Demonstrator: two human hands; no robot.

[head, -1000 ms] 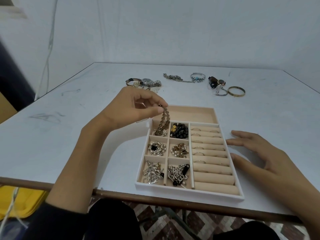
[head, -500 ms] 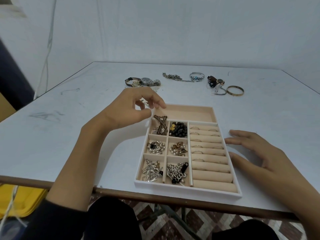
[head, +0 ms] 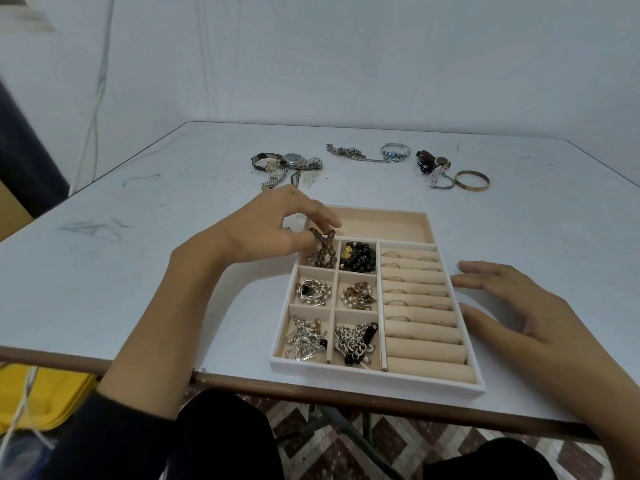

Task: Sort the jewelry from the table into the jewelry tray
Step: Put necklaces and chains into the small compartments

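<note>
The beige jewelry tray [head: 374,380] lies at the table's front edge. Its small left compartments hold jewelry, and its right side has ring rolls with several rings. My left hand [head: 273,230] hovers over the top-left small compartment. Its thumb and fingertips pinch the upper loop of a brown bead bracelet [head: 325,252], whose lower part lies in that compartment. My right hand [head: 530,306] rests flat on the table, fingers straight, against the tray's right side. The long back compartment [head: 384,225] has nothing in it.
Across the far part of the table lie watches [head: 287,162], a silver chain [head: 349,153], a silver bangle with a blue bead [head: 394,152], a brown-strapped watch [head: 433,162] and a gold bangle [head: 471,180]. A yellow object [head: 45,396] sits below the table's left front edge.
My left hand lowered the hanging brown bead bracelet into the top-left compartment and stays at its upper loop. My right hand has hardly moved.
</note>
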